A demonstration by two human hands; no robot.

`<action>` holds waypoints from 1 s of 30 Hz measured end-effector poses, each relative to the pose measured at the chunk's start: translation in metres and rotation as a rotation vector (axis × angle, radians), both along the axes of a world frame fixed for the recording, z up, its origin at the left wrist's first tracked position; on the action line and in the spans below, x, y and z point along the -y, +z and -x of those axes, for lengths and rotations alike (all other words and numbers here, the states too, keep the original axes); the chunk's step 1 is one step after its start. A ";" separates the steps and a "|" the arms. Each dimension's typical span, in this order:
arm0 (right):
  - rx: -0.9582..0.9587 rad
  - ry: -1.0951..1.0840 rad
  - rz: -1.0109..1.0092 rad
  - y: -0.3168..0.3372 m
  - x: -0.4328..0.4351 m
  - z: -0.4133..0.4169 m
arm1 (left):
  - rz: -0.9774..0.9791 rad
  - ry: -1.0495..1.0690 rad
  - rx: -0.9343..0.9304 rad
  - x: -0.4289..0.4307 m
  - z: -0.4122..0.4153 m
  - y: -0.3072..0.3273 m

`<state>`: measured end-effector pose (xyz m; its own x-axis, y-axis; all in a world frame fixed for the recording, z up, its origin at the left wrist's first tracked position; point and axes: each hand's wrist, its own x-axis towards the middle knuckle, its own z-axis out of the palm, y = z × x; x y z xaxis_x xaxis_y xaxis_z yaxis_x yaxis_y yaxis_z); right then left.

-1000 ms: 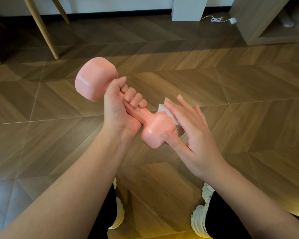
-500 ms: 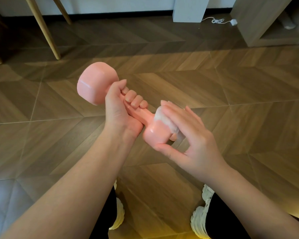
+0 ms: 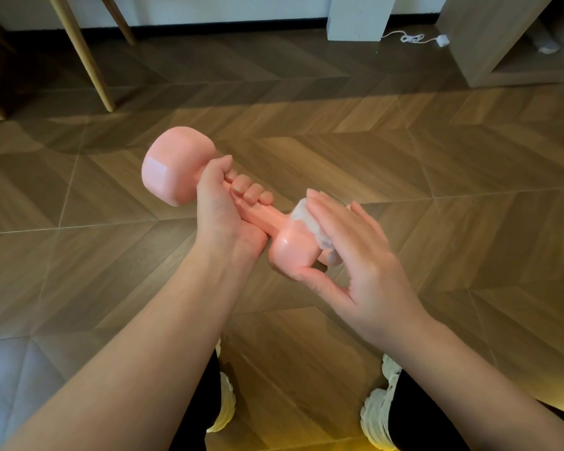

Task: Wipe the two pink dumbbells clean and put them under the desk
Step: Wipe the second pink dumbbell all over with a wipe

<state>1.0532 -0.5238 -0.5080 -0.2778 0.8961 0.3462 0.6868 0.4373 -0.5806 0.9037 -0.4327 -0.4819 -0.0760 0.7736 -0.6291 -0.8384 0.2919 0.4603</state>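
Note:
A pink dumbbell [image 3: 176,164] is held in the air above the wooden floor, tilted with one head up at the left and the other down at the right. My left hand [image 3: 222,216] grips its handle. My right hand [image 3: 355,249] wraps over the lower head and presses a white wipe [image 3: 310,222] against it, with the thumb under the head. Only one dumbbell is in view.
Slanted wooden furniture legs [image 3: 82,56] stand at the far left. A white post [image 3: 358,17] and a white cable [image 3: 411,38] lie at the back wall. A wooden cabinet [image 3: 489,37] stands at the far right. My white shoes [image 3: 378,415] are below.
My right hand has slid the wipe up and over the lower head, from its side to its top, and the thumb moved underneath. The dumbbell dropped slightly; my left hand's grip is unchanged.

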 end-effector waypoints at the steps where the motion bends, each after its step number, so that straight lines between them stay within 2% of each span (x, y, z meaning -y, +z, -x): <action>1: 0.040 0.009 -0.007 0.000 0.000 0.001 | 0.012 0.007 0.003 0.001 0.000 0.000; 3: 0.072 -0.004 0.008 -0.002 -0.001 0.004 | 0.035 0.017 0.023 0.003 0.000 0.000; 6: -0.070 -0.062 0.104 -0.001 0.000 0.006 | 0.043 0.014 0.070 0.006 -0.003 -0.001; 12: -0.565 -0.168 0.487 0.012 -0.007 0.000 | -0.098 -0.075 0.163 0.004 -0.001 -0.001; 16: -1.011 -0.096 0.851 0.004 -0.011 -0.005 | -0.154 -0.088 0.133 0.006 -0.004 0.000; 18: -1.151 -0.045 0.972 0.001 -0.011 -0.005 | -0.170 -0.091 0.136 0.006 -0.005 0.001; 21: -1.155 -0.032 0.970 -0.001 -0.009 -0.003 | -0.160 -0.112 0.145 0.004 -0.005 0.005; 28: -0.808 -0.097 0.528 0.009 -0.005 0.000 | -0.106 -0.064 0.142 0.003 0.000 0.004; 30: -0.773 -0.090 0.529 0.007 -0.005 0.000 | -0.106 -0.062 0.112 0.004 0.001 0.005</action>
<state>1.0532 -0.5187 -0.5011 -0.0634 0.9966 -0.0528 0.0460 -0.0499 -0.9977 0.9022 -0.4362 -0.4772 0.0397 0.8371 -0.5456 -0.8683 0.2991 0.3957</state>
